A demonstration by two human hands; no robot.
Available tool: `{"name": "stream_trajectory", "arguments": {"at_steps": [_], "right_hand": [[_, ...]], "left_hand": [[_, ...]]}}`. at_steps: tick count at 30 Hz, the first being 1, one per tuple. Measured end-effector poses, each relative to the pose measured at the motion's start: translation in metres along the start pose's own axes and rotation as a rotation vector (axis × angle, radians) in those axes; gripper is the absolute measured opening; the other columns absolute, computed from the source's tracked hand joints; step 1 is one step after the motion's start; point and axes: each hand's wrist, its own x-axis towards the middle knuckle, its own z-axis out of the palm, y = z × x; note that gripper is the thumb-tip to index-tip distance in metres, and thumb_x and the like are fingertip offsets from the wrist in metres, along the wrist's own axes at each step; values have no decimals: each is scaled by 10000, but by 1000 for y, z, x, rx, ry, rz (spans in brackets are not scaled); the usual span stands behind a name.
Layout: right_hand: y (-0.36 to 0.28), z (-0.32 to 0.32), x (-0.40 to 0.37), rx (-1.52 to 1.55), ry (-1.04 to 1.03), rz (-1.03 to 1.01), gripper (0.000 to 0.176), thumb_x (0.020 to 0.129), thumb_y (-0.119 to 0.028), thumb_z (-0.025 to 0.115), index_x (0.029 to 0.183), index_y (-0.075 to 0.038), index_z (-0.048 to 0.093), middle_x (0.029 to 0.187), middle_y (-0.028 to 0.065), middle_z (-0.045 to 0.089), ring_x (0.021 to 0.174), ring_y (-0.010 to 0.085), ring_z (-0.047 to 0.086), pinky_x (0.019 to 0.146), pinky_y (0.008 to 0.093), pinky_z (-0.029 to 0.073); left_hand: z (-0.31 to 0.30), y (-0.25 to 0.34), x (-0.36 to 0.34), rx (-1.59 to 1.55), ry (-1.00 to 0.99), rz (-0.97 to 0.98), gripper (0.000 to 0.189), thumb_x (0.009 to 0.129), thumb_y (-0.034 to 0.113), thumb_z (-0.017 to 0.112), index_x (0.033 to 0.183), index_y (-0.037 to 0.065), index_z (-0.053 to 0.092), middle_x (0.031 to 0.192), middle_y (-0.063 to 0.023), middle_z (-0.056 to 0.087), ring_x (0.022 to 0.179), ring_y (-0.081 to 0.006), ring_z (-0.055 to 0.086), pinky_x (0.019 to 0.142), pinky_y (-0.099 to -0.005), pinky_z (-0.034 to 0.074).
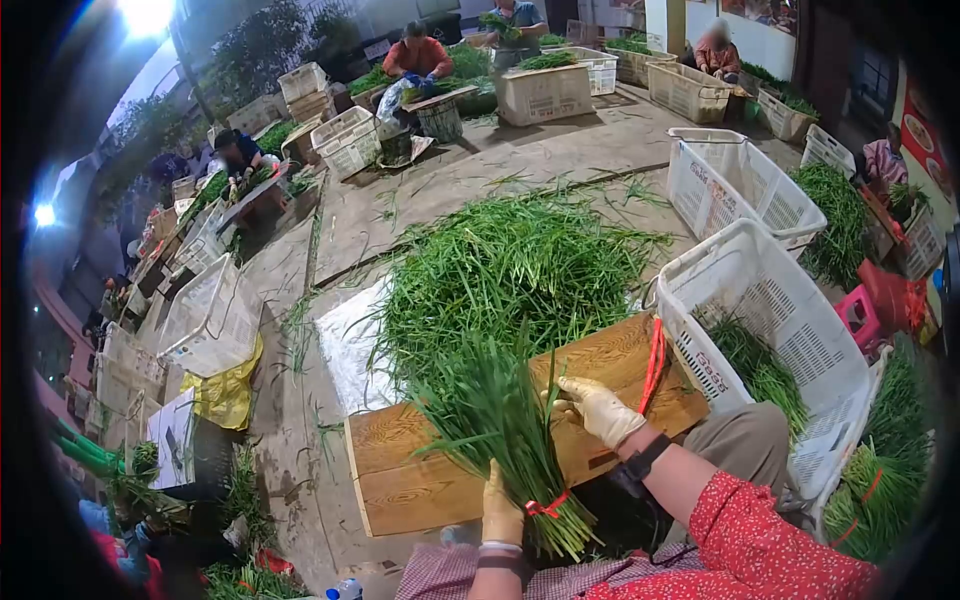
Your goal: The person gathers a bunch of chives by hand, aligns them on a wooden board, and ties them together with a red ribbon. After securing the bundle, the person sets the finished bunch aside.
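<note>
My left hand [502, 508], in a pale glove, is closed round the lower part of a bunch of garlic chives [500, 420]. A red tie [546, 506] circles the bunch near its cut stem ends, which point down towards my lap. The leaves lean up and left across a wooden board [400, 470]. To the right of the bunch, above the board, is my gloved right hand [603, 408]. Its fingers are curled, with the tips together at a leaf on the bunch's edge. Beyond the board lies a large loose heap of chives [510, 270].
Red ties [653, 368] hang over the board's right end. At right, a white crate [760, 300] holds chives, beside another white crate [740, 190]. A white crate [212, 315] stands left on a yellow sack [228, 390]. Several people sit further off among crates.
</note>
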Motion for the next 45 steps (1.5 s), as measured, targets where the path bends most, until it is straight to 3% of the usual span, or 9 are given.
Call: {"name": "stream_trajectory", "arguments": {"at_steps": [5,12,17,22,25,29,35,40,45], "right_hand": [[3,-2,-3,116,17,28,185,1028,-234,568,1118,-117,679,1014,-6,717,808,70,643,636,190,494],[8,5,0,-261,265,-433,138,959,-187,690,889,-73,727,825,-23,692,642,47,582,619,215,477],[10,5,-10,-37,62,-243,209,1005,-238,616,1130,-82,681,1014,23,729,709,85,642,694,229,490],[2,5,-13,81,-67,-20,261,997,-242,629,1220,-109,658,1091,30,727,765,82,661,691,192,470],[12,-3,-4,-1,-178,-47,321,1009,-208,618,1303,-79,614,1154,23,697,780,55,643,668,175,483],[18,0,-6,-265,-189,-94,360,959,-221,693,1303,-124,646,992,-63,678,771,23,587,693,169,450],[24,8,-2,-431,-156,-194,316,955,-205,692,1247,-87,677,934,-44,689,780,25,586,692,213,482],[24,6,2,-399,-69,-94,228,965,-180,674,1160,-64,699,891,-19,708,678,31,591,617,201,472],[31,-1,13,-304,-96,-36,141,973,-157,663,1029,-44,728,801,-29,696,570,30,537,551,195,436]], "left_hand": [[14,6,-19,275,-101,164,549,1036,444,519,1376,12,512,1309,-133,614,1148,-272,626,961,-435,548],[-12,-7,2,101,-65,38,558,993,387,614,1398,17,513,1382,-149,582,1222,-317,581,1057,-488,485],[-16,-13,13,-135,-5,-80,593,981,468,604,1356,11,551,1348,-168,602,1202,-341,590,1043,-516,485],[-29,-20,6,409,-47,209,586,995,461,585,1362,6,543,1344,-164,605,1195,-327,595,1030,-488,495],[-20,-15,2,372,-62,177,593,1001,470,568,1364,3,539,1341,-163,607,1193,-315,599,1029,-472,498],[-9,-9,2,192,-72,59,602,1008,482,545,1366,-2,534,1336,-160,611,1189,-298,604,1028,-451,501],[4,1,-4,145,-98,3,618,1020,500,510,1370,-9,526,1328,-157,616,1183,-273,611,1025,-419,506],[-3,-4,-3,365,-87,111,570,946,237,565,1450,14,419,1345,-184,589,1196,-297,601,1041,-401,488],[-7,1,-15,1066,-40,405,729,872,-25,620,1531,38,313,1363,-211,563,1208,-321,592,1057,-384,470]]}}
